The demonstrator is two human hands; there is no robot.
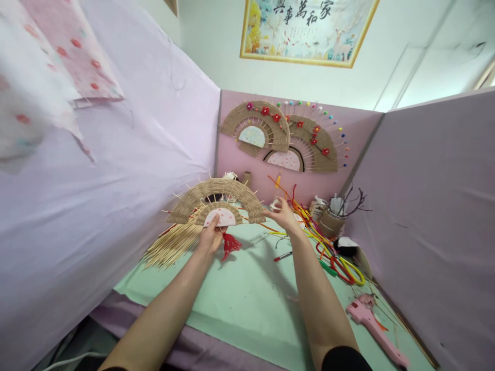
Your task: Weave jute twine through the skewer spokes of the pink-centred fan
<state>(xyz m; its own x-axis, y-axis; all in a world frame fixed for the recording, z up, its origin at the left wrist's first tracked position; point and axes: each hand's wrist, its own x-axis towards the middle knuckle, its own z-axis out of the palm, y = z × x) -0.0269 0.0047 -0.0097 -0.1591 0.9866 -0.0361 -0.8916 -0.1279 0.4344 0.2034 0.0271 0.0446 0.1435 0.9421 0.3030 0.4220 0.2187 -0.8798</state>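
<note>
A woven fan [211,191] of tan cord with thin sticks poking from its curved edge is held up over the green tabletop. My left hand [212,236] is closed on its lower middle, the thumb lying on the pink dotted half-circle. A red tassel [231,244] hangs just beside that hand. My right hand [284,215] is at the fan's right end, its fingertips at the lower corner; whether they pinch anything is too small to tell.
Wooden sticks [172,246] lie at the left. Coloured pipe cleaners [340,265], a red pen [283,256] and a pink glue gun [377,330] lie right. Two decorated fans [317,141] hang on the pink back panel. Cloth-covered panels stand at both sides.
</note>
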